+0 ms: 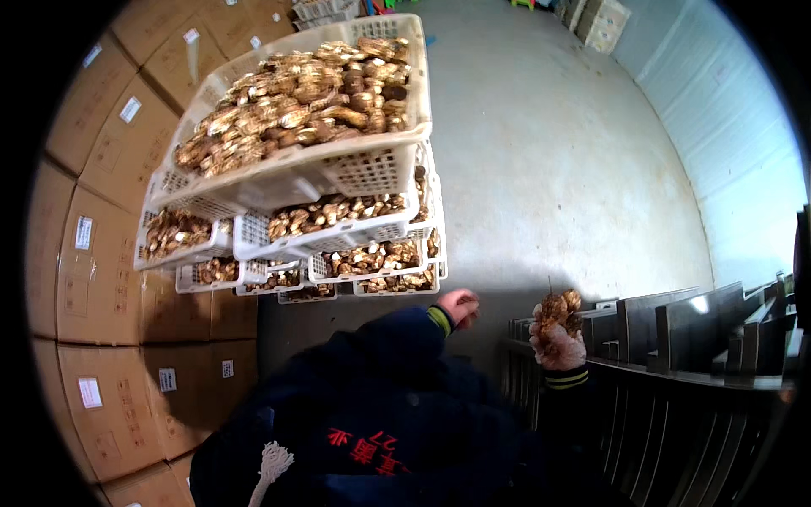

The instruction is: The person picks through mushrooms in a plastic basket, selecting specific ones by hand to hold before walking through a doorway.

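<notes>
My right hand (558, 348), in a pale glove, is closed around a clump of brown mushrooms (553, 309) beside the dark metal rack. My left hand (459, 308) is slightly blurred in front of my chest, its fingers loosely curled and apart, with nothing visible in it. Ahead of it on the left, a large white plastic crate (296, 173) is heaped with brown mushrooms with pale stalks (312, 93). It sits on top of a stack of similar crates, among them a lower crate (338, 239) also full of mushrooms.
Cardboard cartons (101, 287) are stacked like a wall along the left. A dark metal rack (676, 329) with upright plates stands at the right. Grey floor (549, 144) stretches ahead to a pale wall panel (735, 110). Pale boxes (601, 24) stand far off.
</notes>
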Demonstrator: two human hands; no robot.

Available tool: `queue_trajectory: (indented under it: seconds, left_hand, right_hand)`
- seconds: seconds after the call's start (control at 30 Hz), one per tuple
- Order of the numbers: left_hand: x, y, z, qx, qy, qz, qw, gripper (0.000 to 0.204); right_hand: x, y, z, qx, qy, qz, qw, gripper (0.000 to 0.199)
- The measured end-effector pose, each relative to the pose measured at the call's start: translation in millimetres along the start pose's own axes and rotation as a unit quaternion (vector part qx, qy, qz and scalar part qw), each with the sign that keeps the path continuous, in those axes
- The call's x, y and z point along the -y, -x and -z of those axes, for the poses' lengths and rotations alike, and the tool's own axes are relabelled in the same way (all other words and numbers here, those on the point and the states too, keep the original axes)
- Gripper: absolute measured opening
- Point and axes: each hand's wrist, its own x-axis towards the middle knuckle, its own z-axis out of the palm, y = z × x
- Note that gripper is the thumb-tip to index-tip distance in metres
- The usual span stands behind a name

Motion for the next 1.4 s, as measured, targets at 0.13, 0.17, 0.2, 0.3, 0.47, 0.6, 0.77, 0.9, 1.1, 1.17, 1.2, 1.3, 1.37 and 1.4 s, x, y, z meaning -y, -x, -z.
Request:
queue_trajectory:
  seconds: [0.13,0.17,0.2,0.3,0.47,0.6,0.77,0.9,1.1,1.17,1.2,1.3,1.37,1.4]
  left_hand:
    - [-35.4,-90.5,-46.2,0.038,0.092,-0.030,0.995,0.015]
    - [-37.8,-108.5,-58.3,0.036,0.115,-0.007,0.993,0.014]
    - [-37.5,-120.6,-72.3,0.038,0.097,0.002,0.995,0.014]
    - [-33.9,-144.6,-95.1,0.042,0.025,0.102,0.994,0.013]
    - [-25.5,-209.1,-113.5,0.068,0.044,0.110,0.991,0.016]
    - [-46.9,-238.4,-140.6,0.075,0.008,0.115,0.991,0.016]
    - [-75.3,-282.2,-168.5,0.117,-0.025,0.116,0.986,0.017]
    - [-119.5,-331.0,-170.4,0.174,-0.112,0.089,0.974,0.018]
    - [-166.6,-446.5,-93.4,0.212,-0.139,0.105,0.962,0.021]
    - [-186.7,-481.4,-48.9,0.156,-0.181,0.094,0.967,0.018]
    - [-185.1,-503.6,-16.5,0.116,-0.121,0.088,0.982,0.017]
    - [-189.8,-549.9,80.4,-0.030,-0.139,0.180,0.973,0.016]
    - [-200.8,-577.9,102.3,-0.058,-0.195,0.213,0.956,0.018]
    - [-213.3,-589.9,104.9,-0.042,-0.177,0.214,0.960,0.017]
  right_hand:
    - [20.6,-24.4,-2.1,-0.113,0.074,0.070,0.988,0.043]
    - [24.0,-32.1,-0.5,-0.144,0.073,0.089,0.983,0.043]
    - [29.0,-39.5,11.1,-0.177,0.089,0.092,0.976,0.043]
    - [35.3,-56.2,33.3,-0.183,0.102,0.107,0.972,0.041]
    - [58.6,-65.8,20.7,-0.279,0.181,0.181,0.925,0.049]
    - [58.6,-70.4,25.3,-0.279,0.213,0.297,0.888,0.058]
    - [73.0,-68.7,21.5,-0.310,0.269,0.289,0.865,0.055]
    - [78.6,-74.2,17.8,-0.359,0.322,0.343,0.806,0.055]
    - [116.3,-104.9,24.8,-0.225,-0.050,0.442,0.867,0.018]
    - [117.8,-115.7,23.4,-0.398,0.054,0.526,0.750,0.013]
    - [127.4,-127.0,26.9,-0.390,0.131,0.586,0.698,0.013]
    - [165.4,-114.0,57.5,-0.406,-0.089,0.472,0.777,0.018]
    - [181.2,-125.8,91.8,-0.351,-0.166,0.551,0.739,0.016]
    - [190.3,-135.5,87.6,-0.448,-0.077,0.510,0.731,0.020]
